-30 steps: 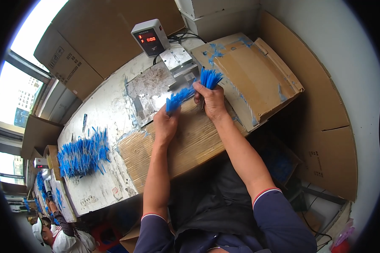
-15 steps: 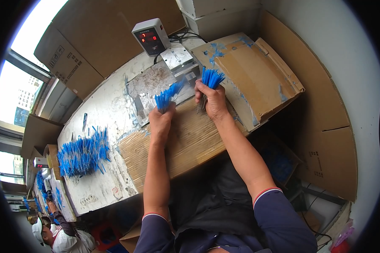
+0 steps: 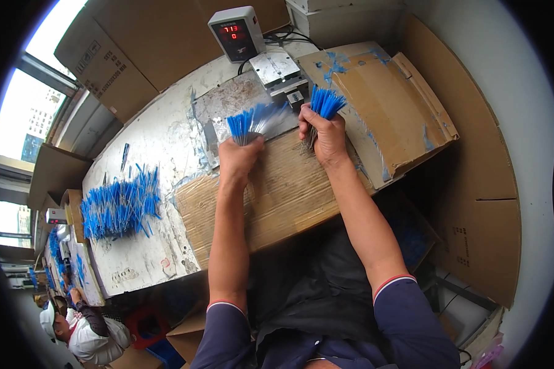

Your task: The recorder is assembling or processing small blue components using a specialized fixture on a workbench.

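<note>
My left hand (image 3: 240, 161) is closed round the lower ends of a bundle of thin blue-topped wires (image 3: 242, 125), whose pale stems fan out and blur to the right. A second, tighter bundle of blue-topped wires (image 3: 327, 103) stands up from my right hand (image 3: 329, 138), its fingers wrapped about the stems. Loose stem ends hang below that fist. Both hands are over the cardboard-covered front of the worktable, just short of a metal block device (image 3: 278, 71). On the table to the left lies a wide heap of the same blue-topped wires (image 3: 120, 206).
A white box with a red digit display (image 3: 237, 35) stands behind the metal block, its cables trailing right. A taped cardboard box (image 3: 388, 111) sits on the right. Cardboard panels (image 3: 111, 46) wall the back. At lower left a co-worker (image 3: 86, 329) sits at another bench.
The wires in my left hand have spread into a wider fan toward the right. My right hand keeps its bundle. The whole view has shifted slightly, and the display's digits differ.
</note>
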`<move>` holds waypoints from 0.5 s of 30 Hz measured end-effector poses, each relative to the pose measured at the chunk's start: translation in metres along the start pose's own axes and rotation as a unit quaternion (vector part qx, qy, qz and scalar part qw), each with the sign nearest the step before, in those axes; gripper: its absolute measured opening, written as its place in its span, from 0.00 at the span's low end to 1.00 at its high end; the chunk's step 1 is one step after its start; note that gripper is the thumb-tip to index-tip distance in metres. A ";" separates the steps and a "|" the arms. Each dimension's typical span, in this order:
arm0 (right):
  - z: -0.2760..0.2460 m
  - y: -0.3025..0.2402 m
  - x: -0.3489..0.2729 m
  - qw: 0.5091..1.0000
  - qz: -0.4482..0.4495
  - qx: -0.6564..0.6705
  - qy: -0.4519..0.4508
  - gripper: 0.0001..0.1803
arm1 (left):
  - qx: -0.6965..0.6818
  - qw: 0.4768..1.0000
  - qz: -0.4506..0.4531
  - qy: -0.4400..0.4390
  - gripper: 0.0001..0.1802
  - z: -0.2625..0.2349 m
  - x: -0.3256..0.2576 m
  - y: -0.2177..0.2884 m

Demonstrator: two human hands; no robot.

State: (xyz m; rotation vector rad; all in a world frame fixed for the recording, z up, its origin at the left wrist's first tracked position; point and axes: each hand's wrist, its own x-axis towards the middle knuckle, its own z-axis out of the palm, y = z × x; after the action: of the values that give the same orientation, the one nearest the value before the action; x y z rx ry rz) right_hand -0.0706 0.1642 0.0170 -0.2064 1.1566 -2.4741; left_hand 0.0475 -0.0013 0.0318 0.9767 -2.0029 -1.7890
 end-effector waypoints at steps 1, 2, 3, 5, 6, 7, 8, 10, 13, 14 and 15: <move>0.001 0.001 0.001 1.000 -0.005 -0.004 -0.001 0.08 | -0.002 1.000 -0.006 0.006 0.08 0.001 0.001 0.001; 0.001 0.002 0.001 1.000 -0.010 0.003 0.013 0.08 | -0.003 1.000 -0.001 0.004 0.08 0.004 0.002 0.001; 0.002 0.003 0.002 1.000 -0.002 0.001 0.010 0.08 | -0.003 1.000 0.006 0.004 0.07 0.004 0.003 0.001; 0.000 0.003 0.003 1.000 -0.011 -0.009 0.009 0.08 | -0.014 1.000 0.014 0.004 0.07 0.007 0.004 0.000; 0.001 0.003 0.003 1.000 -0.010 -0.014 0.006 0.08 | -0.003 1.000 0.028 0.014 0.06 0.008 0.004 0.001; 0.001 0.004 0.002 1.000 -0.001 -0.016 0.005 0.08 | 0.007 0.999 0.042 0.024 0.05 0.009 0.006 0.000; 0.002 0.004 0.002 1.000 -0.001 -0.023 0.003 0.07 | 0.036 0.998 0.046 0.033 0.04 0.009 0.010 -0.001; 0.003 0.006 0.003 0.999 -0.003 -0.036 -0.004 0.06 | 0.041 0.998 0.042 0.039 0.04 0.008 0.016 -0.003; 0.005 0.005 0.003 0.998 -0.007 -0.059 -0.007 0.07 | 0.045 0.997 0.046 0.038 0.04 0.007 0.021 -0.004; 0.005 0.007 0.002 0.998 -0.008 -0.062 -0.006 0.07 | 0.059 0.996 0.054 0.036 0.07 0.007 0.021 -0.004; 0.006 0.007 0.002 0.998 -0.005 -0.064 -0.008 0.07 | 0.072 0.995 0.062 0.033 0.09 0.007 0.021 -0.005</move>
State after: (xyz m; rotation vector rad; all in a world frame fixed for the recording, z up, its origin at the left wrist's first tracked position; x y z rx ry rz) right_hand -0.0687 0.1551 0.0151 -0.2673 1.3113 -2.4054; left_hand 0.0297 -0.0094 0.0217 0.9176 -2.1255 -1.5471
